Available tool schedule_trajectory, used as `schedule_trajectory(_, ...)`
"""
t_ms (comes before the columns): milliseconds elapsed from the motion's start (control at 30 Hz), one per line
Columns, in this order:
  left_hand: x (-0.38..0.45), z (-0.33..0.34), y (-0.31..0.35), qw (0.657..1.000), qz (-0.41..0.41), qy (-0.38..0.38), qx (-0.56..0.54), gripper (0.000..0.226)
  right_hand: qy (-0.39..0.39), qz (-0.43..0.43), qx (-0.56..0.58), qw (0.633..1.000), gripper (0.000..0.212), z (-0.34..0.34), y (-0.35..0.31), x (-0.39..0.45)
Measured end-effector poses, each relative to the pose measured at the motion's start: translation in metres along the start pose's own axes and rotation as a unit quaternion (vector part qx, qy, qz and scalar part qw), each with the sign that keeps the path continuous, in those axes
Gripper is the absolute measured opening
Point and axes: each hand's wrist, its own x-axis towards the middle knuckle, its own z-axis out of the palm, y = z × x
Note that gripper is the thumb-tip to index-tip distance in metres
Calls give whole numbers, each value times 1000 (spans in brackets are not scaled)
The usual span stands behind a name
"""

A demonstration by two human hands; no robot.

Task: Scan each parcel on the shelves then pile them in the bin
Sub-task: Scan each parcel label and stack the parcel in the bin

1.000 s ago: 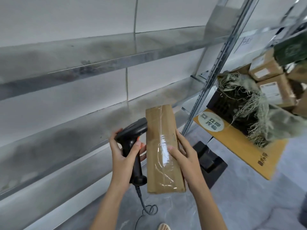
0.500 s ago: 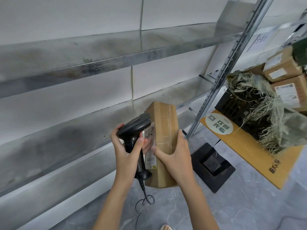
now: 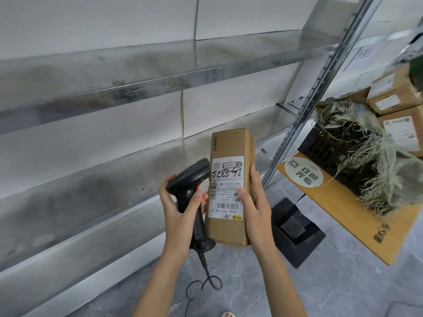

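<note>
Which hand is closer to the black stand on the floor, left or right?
Right. The right hand grips the parcel just left of the black stand. The left hand holds the scanner on the parcel's far side, farther from it.

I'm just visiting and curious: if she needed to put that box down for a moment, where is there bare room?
The long grey metal shelf behind the brown cardboard parcel lies bare, as does the shelf above. The grey floor near the black stand is open too. It is crowded right: the black crate with straw and stacked cardboard boxes.
</note>
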Motion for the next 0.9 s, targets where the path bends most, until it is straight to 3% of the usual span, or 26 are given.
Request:
schedule_trajectory(67, 0, 3, 1, 1000, 2, 12, -3, 54, -15, 7, -15, 1000, 52, 1, 1, 2)
schedule_trajectory(167, 0, 7, 4, 1000, 7, 17, -11, 53, -47, 26, -26, 998, 62, 2, 5, 3)
schedule_trajectory(367, -1, 12, 2, 1000, 27, -8, 10, 52, 13, 21, 49, 998, 47, 5, 8, 3)
schedule_trajectory(533, -1, 9, 5, 999, 41, -16, 26, 54, 16, 26, 116, 993, 45, 2, 10, 5)
schedule_trajectory(900, -9, 10, 1, 999, 40, 5, 32, 56, 16, 21, 95, 995, 55, -4, 18, 10)
